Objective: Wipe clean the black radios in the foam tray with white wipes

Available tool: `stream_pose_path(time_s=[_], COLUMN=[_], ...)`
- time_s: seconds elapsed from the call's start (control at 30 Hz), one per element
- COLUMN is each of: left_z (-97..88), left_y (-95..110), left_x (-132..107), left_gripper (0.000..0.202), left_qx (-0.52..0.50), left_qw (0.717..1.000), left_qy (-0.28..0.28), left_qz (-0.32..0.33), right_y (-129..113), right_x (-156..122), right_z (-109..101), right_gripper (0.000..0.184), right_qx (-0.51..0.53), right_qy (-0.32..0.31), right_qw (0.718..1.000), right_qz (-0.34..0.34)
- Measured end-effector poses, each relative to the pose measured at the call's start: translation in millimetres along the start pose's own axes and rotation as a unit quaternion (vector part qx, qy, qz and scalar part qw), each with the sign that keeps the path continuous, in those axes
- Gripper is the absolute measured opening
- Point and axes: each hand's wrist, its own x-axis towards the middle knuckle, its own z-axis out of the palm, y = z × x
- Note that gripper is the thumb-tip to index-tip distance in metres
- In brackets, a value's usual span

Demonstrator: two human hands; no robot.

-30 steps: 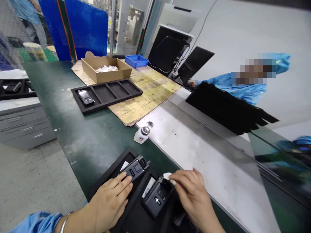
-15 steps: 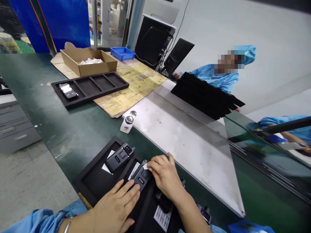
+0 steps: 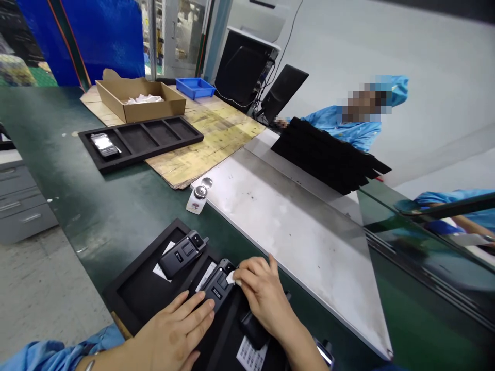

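A black handheld radio (image 3: 217, 292) marked "Riton" lies back up in a compartment of a black foam tray (image 3: 144, 294). My left hand (image 3: 174, 330) rests flat on its lower end, fingers stretched out. Pinched in my right hand (image 3: 265, 296) is a small white piece of cloth or paper (image 3: 230, 277), held against the radio's upper edge near the camera end. To the left, a second radio (image 3: 181, 256) lies over a white label sheet (image 3: 159, 270). Partly under my right forearm is another dark device (image 3: 253, 330), beside a printed label sheet (image 3: 250, 355).
A white dispenser bottle (image 3: 196, 201) with its metal lid raised stands beyond the tray. Farther off are another foam tray (image 3: 152, 150) holding one device, a cardboard box (image 3: 154, 111) and a blue bin (image 3: 196, 88). A white board (image 3: 294, 226) lies to the right. A co-worker (image 3: 328, 121) sits across.
The right hand and white piece have shifted slightly along the radio's upper edge, showing more of its camera end. The whole view has drifted slightly.
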Motion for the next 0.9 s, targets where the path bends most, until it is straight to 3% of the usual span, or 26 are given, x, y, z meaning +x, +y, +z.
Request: stream_pose_path(time_s=[0.13, 0.23, 0.33, 0.5, 0.67, 0.73, 0.9], left_z=[-4.1, -5.1, -4.2, -10.8, -17.8, -15.7, 9.2], left_y=[1, 0, -1, 1, 4, 9, 39], left_x=[1, 2, 3, 2, -1, 1, 25], left_gripper=[0.069, 0.072, 0.074, 0.07, 0.065, 0.063, 0.071], left_qx=[0.015, 0.042, 0.047, 0.023, 0.022, 0.022, -0.042], left_qw=[0.999, 0.998, 0.998, 0.999, 0.999, 0.999, 0.996], left_qy=[-0.037, -0.041, -0.042, -0.045, -0.039, -0.036, -0.067], left_qz=[0.0, 0.006, 0.013, -0.002, -0.006, 0.0, 0.045], right_y=[-2, -5, -1, 11, 30, 38, 50], right_x=[7, 23, 20, -19, -71, -94, -134], right_z=[-2, -3, -2, -7, -24, -27, -20], right_gripper=[0.021, 0.021, 0.022, 0.021, 0.013, 0.01, 0.011], right_qx=[0.002, 0.009, 0.014, -0.013, -0.019, -0.026, -0.043], right_qy=[-0.001, -0.016, -0.015, 0.012, 0.211, 0.254, 0.236], right_qw=[1.0, 1.0, 1.0, 1.0, 0.977, 0.966, 0.967], right_qz=[0.002, -0.008, -0.007, -0.012, 0.009, 0.031, 0.084])
